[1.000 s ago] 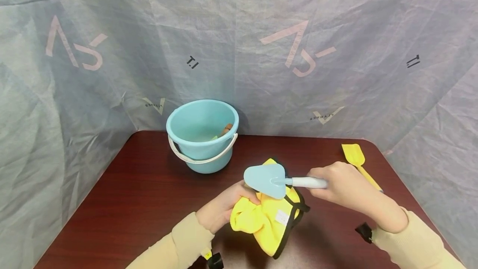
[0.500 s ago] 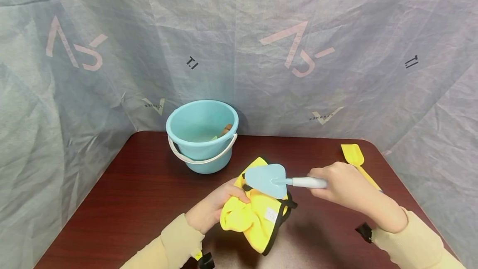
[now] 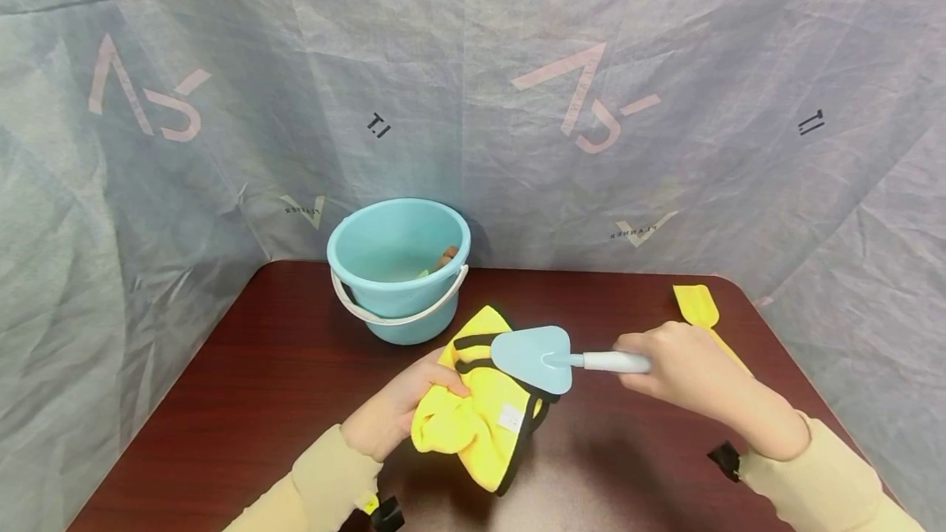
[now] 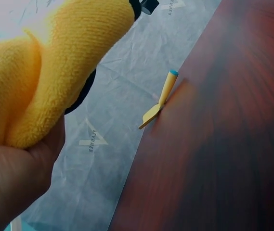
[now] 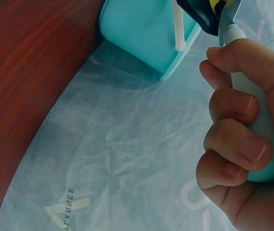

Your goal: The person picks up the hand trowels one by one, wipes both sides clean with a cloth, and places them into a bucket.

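My left hand (image 3: 399, 405) grips a bunched yellow cloth (image 3: 473, 421) with black edging and a small white label, held above the table. In the left wrist view, fuzzy folds of this cloth (image 4: 79, 57) bulge over the thumb side of the hand. My right hand (image 3: 683, 372) holds a light blue garden trowel (image 3: 534, 355) by its pale handle, blade pointing left. The blade overlaps the cloth's right edge in the head view. Curled fingers (image 5: 233, 139) wrap the trowel's handle (image 5: 259, 103) in the right wrist view.
A light blue bucket (image 3: 399, 298) with a white handle stands at the back left, with a brown-ended item (image 3: 447, 257) inside. A yellow toy shovel (image 3: 698, 306) lies at the back right of the dark red table (image 3: 244, 384). Grey fabric (image 3: 473, 105) hangs behind and around.
My left hand has moved left with the cloth, so the trowel blade now overlaps only the cloth's right edge. The right hand and trowel have stayed nearly in place.
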The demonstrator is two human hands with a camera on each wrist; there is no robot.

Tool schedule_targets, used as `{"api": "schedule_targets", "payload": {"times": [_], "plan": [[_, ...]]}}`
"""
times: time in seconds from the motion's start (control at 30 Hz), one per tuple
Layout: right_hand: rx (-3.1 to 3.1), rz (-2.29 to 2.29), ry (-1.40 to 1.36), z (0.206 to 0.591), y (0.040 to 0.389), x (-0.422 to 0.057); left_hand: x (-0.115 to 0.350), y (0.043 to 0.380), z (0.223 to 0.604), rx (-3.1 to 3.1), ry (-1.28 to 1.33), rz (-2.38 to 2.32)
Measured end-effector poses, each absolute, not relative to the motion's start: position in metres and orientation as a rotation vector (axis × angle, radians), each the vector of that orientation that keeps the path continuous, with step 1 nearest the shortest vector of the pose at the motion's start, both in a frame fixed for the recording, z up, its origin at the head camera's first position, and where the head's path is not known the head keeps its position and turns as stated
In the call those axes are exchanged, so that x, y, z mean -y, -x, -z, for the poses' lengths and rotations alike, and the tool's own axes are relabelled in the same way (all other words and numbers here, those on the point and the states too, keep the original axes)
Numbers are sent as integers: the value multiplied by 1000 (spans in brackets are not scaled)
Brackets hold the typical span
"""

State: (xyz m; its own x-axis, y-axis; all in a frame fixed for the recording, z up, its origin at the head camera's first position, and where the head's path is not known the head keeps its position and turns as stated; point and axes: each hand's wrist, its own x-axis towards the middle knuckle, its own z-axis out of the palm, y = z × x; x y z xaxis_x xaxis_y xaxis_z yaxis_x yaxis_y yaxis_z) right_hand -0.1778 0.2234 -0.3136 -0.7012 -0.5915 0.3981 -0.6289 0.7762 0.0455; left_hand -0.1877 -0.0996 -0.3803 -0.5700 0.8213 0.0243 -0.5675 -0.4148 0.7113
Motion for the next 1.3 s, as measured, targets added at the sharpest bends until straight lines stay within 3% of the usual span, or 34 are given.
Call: {"api": "schedule_targets", "payload": {"times": [1.3], "plan": [[2674,-40,-853,315,172,-226,142,172,364,-697,-618,-2138]]}}
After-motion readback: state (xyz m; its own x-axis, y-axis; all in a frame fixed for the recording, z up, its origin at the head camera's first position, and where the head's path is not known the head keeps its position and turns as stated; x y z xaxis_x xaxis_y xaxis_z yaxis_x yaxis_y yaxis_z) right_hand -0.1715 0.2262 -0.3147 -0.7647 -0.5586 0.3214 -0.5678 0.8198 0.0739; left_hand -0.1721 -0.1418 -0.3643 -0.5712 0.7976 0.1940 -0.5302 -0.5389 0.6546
